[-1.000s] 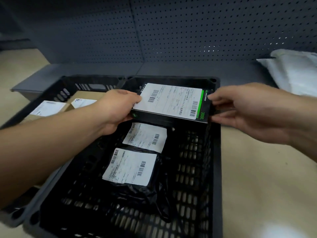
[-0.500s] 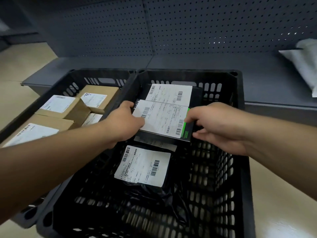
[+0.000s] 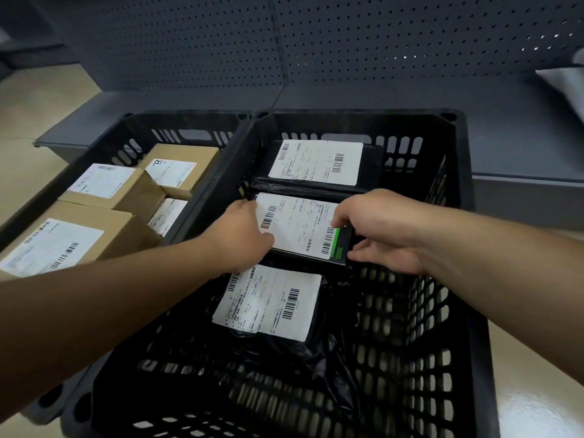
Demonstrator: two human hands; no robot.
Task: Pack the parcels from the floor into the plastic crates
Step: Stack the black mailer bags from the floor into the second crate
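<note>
A flat black box with a green stripe and a white shipping label lies low inside the right black plastic crate. My left hand grips its left end, and my right hand grips its right end, thumb under the near corner. Behind it lies another black labelled parcel. In front of it sits a black bagged parcel with a white label. The left crate holds several brown cardboard boxes.
A dark pegboard wall and a low grey shelf stand behind the crates. A white bag lies on the shelf at far right. Beige floor shows to the right of the crate and at far left.
Both hands have lowered the green-striped box from the crate's rim down into the right crate, between the two black parcels. The view has tilted further down.
</note>
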